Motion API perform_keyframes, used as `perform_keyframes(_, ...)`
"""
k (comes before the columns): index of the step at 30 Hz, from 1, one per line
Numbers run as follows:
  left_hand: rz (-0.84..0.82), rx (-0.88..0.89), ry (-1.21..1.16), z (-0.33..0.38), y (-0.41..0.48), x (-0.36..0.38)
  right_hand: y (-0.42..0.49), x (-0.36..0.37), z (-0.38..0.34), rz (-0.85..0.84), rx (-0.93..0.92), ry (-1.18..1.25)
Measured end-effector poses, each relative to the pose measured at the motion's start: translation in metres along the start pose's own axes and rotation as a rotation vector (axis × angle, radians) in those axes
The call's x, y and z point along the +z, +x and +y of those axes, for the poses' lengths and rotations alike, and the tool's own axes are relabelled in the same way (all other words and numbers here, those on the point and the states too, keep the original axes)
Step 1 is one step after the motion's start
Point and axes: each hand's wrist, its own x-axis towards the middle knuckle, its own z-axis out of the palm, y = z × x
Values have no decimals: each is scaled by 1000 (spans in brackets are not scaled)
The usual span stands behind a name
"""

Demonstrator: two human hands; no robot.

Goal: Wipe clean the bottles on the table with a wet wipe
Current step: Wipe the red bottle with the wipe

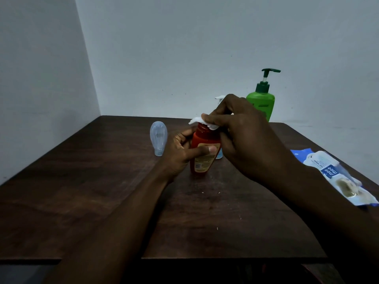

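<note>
Mid-frame, the left hand (180, 152) grips the upright red plastic bottle (205, 152); the right hand (242, 136) pinches a white wet wipe (198, 120) onto its top. Next, probably, wiping down its sides.

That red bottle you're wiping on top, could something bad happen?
Maybe. The right hand presses the wet wipe on the top of the red bottle, and only the left hand steadies it, so a hard push might tip it. A small blue bottle stands right behind it and could get knocked. The wipe pack lies at the table edge and might slide off.
</note>
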Motion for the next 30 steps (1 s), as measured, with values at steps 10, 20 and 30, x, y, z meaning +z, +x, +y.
perform_keyframes(10,6,27,20,-7,2,-3,-2,5,-3,-30,-147,27)
perform_keyframes(20,32,-76,-55,-3,4,5,-4,13,28,211,104,196)
perform_keyframes(30,-8,-209,-335,-4,10,9,1,52,40,88,66,170)
